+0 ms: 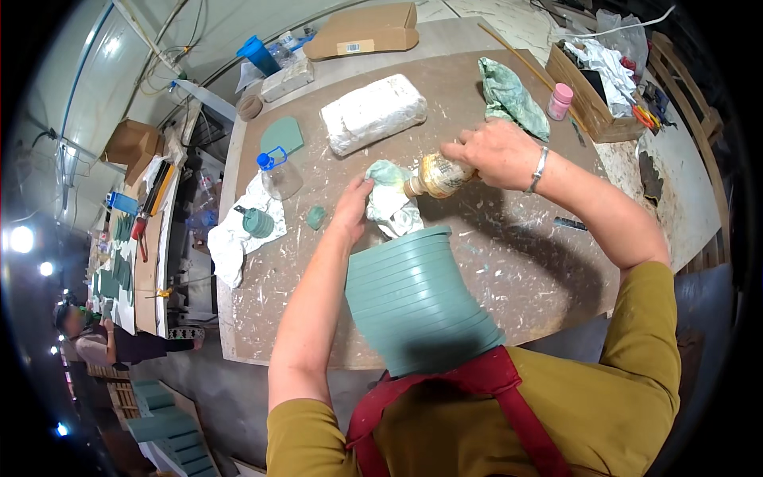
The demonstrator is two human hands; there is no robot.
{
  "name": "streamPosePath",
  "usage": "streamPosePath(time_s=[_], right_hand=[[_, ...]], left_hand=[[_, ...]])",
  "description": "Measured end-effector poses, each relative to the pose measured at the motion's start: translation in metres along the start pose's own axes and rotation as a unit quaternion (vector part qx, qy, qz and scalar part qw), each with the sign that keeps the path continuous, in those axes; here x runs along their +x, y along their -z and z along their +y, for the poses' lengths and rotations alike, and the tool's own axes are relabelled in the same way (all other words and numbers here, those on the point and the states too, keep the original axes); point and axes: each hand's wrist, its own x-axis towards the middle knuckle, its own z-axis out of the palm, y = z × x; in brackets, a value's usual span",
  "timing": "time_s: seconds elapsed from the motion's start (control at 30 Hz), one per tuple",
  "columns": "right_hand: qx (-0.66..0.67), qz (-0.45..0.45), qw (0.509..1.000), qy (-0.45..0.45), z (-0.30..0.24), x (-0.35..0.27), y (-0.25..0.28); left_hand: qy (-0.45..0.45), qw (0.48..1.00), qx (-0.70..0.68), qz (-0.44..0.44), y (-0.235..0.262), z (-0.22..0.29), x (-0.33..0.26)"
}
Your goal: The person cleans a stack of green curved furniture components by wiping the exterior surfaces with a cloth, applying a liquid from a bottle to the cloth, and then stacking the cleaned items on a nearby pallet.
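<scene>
My left hand point(351, 208) grips a crumpled white cloth point(391, 208) with a greenish stain, above the table. In my right hand point(502, 155) is a grimy, yellow-stained bottle point(439, 176), tipped on its side. Its neck points left and meets or nearly meets the cloth; whether liquid comes out cannot be seen. Just below the cloth, a stack of curved green sheets point(417, 290) leans between the table and my body. A small green piece point(316, 217) lies left of my left hand.
A white wrapped block point(373, 114), a clear bottle with blue cap point(280, 179) and a green coil-like piece point(257, 223) on white cloth stand left and beyond. Right are a green-stained rag point(513, 99), pink bottle point(559, 102) and wooden box point(592, 99). Another person point(111, 342) is far left.
</scene>
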Motion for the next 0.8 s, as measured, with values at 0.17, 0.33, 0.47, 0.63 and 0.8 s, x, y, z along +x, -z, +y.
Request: streamPosePath(time_s=[0.17,0.33,0.47,0.63,0.8], right_hand=[[0.059,-0.021,0.997,-0.036,-0.004,-0.008,-0.021],[0.295,0.113,0.941,-0.121,0.012,-0.030,-0.076],[0.491,0.326,0.774,-0.231,0.028,-0.048,-0.171],[0.575,0.370,0.656,-0.319,0.020,-0.070,-0.216],[0.529,0.357,0.664,-0.390,0.007,-0.099,-0.228]], left_hand=[[-0.011,1.000,0.007,-0.005,-0.003,0.002,-0.004],[-0.032,0.998,-0.040,0.024,-0.003,0.003,-0.004],[-0.047,0.997,-0.064,0.023,0.001,0.003,0.003],[-0.059,0.994,-0.076,0.044,0.003,0.004,0.001],[-0.072,0.990,-0.101,0.065,0.000,0.007,-0.004]])
